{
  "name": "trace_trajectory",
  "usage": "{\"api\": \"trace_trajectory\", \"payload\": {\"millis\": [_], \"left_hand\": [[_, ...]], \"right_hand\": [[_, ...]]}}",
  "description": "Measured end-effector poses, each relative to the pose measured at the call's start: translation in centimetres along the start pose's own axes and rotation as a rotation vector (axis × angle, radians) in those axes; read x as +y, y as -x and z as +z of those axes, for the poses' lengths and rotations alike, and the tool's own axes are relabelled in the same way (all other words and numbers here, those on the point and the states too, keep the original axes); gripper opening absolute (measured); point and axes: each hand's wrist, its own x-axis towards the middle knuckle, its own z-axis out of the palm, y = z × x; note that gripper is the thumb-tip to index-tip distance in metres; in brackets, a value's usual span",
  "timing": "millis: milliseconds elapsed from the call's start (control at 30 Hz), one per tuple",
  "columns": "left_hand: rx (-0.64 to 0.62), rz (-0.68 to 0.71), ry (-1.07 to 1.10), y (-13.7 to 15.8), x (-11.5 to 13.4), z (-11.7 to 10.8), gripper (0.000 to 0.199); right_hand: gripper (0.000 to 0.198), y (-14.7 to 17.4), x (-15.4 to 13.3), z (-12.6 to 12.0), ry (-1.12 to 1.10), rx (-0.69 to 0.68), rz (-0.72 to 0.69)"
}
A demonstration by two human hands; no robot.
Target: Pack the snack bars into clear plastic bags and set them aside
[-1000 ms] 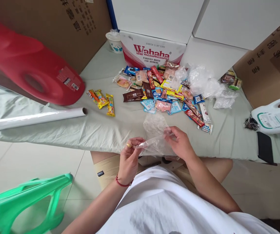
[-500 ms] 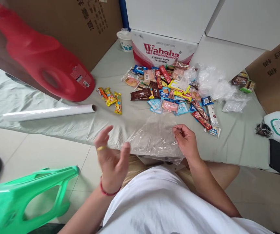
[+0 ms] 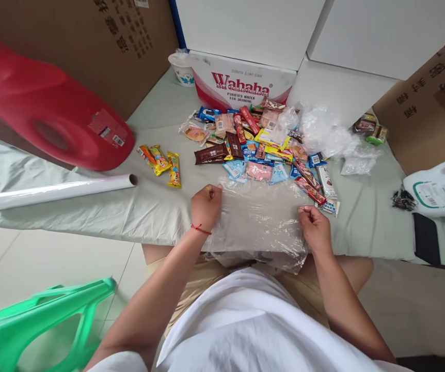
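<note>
A thin, clear plastic film (image 3: pixel 261 217) is spread between my hands and droops over the table's front edge toward my lap. Whether it is a single sheet or a bag I cannot tell. My left hand (image 3: pixel 206 206) is closed on its left edge. The fingers of my right hand (image 3: pixel 316 227) pinch the opposite edge. Just beyond the film lies a heap of wrapped snacks (image 3: pixel 259 170). Several small yellow and orange snack packs (image 3: pixel 174 169) lie apart, to the left of my left hand.
Crumpled clear plastic (image 3: pixel 323 129) sits right of the heap, before white boxes. A Wahaha carton (image 3: pixel 241 85) and paper cup (image 3: pixel 183 70) stand behind. Left are a red jug (image 3: pixel 63 119) and white roll (image 3: pixel 56 191); right, a white bottle (image 3: pixel 443 191) and black phone-like slab (image 3: pixel 426 237). A green stool (image 3: pixel 32 315) stands below.
My left hand, open and raised off the film before, has moved right and forward and closed on its left edge. The film now stretches wider, and my right hand keeps its pinch.
</note>
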Motion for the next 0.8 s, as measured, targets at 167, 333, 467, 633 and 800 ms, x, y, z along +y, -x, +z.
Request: {"api": "trace_trajectory", "payload": {"millis": [167, 333, 467, 633, 800], "left_hand": [[0.325, 0.111, -0.04, 0.2, -0.3, -1.3, 0.027], [0.162, 0.622, -0.192, 2.5, 1.8, -1.1, 0.022], [-0.237, 0.66, -0.402, 1.7, 1.3, 0.4, 0.035], [-0.332, 0.622, -0.641, 0.1, -1.3, 0.8, 0.055], [-0.4, 0.64, -0.821, 1.1, -1.2, 0.4, 0.06]], "right_hand": [[0.037, -0.8, 0.3, -0.2, 0.106, 0.005, -0.029], [0.036, -0.8, -0.1, 0.3, 0.154, -0.036, -0.077], [0.036, -0.6, 0.7, -0.3, 0.186, -0.069, -0.07], [0.032, -2.7, 0.1, -3.0, 0.459, 0.105, -0.216], [0.027, -8.1, -5.9, -0.1, 0.554, -0.049, -0.45]]}}
